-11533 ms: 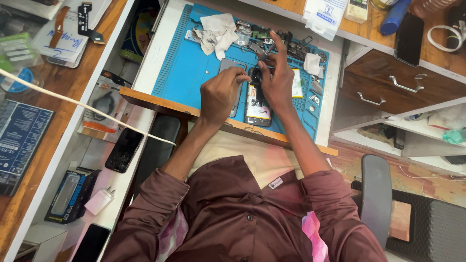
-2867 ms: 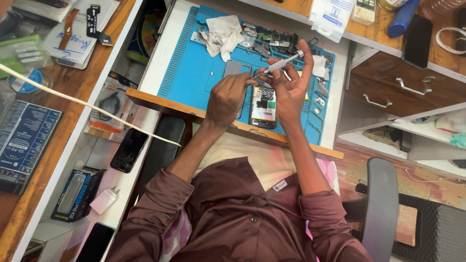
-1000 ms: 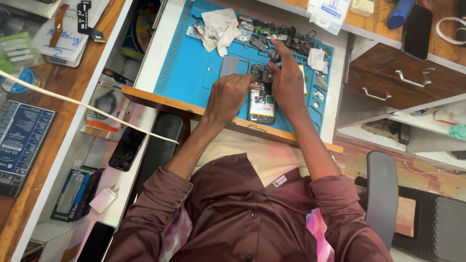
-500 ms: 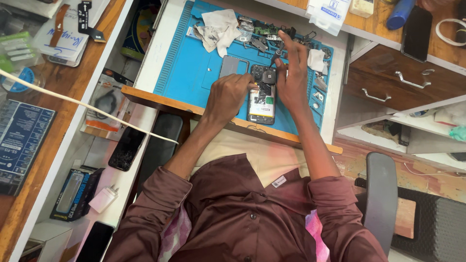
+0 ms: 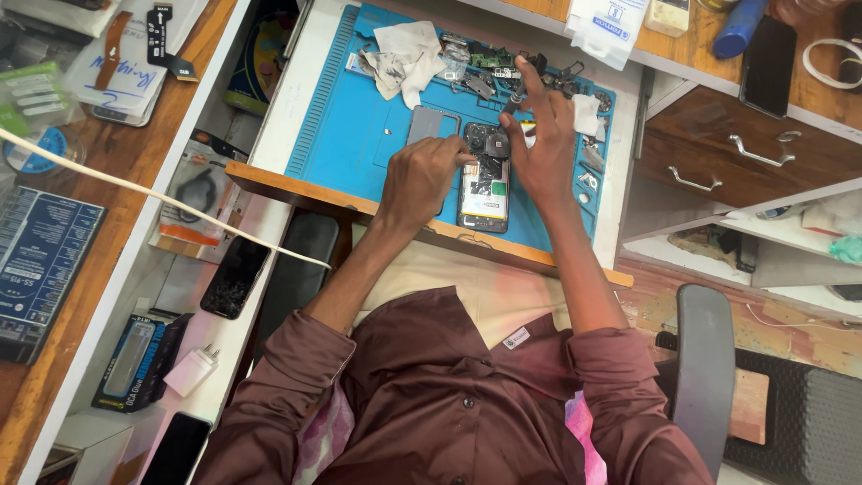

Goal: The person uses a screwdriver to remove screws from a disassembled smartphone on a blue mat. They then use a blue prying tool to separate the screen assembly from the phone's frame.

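Your opened phone [image 5: 484, 187] lies on the work mat [image 5: 359, 135], between your left hand [image 5: 420, 178] and right hand [image 5: 541, 148]. A crumpled cloth [image 5: 404, 56] sits behind them, loose parts [image 5: 489, 67] beside it.

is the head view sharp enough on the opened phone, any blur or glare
Head view: even light, no strong glare on the blue mat; the opened phone is small, its parts hard to resolve; right hand fingers slightly soft; frame edges bend.
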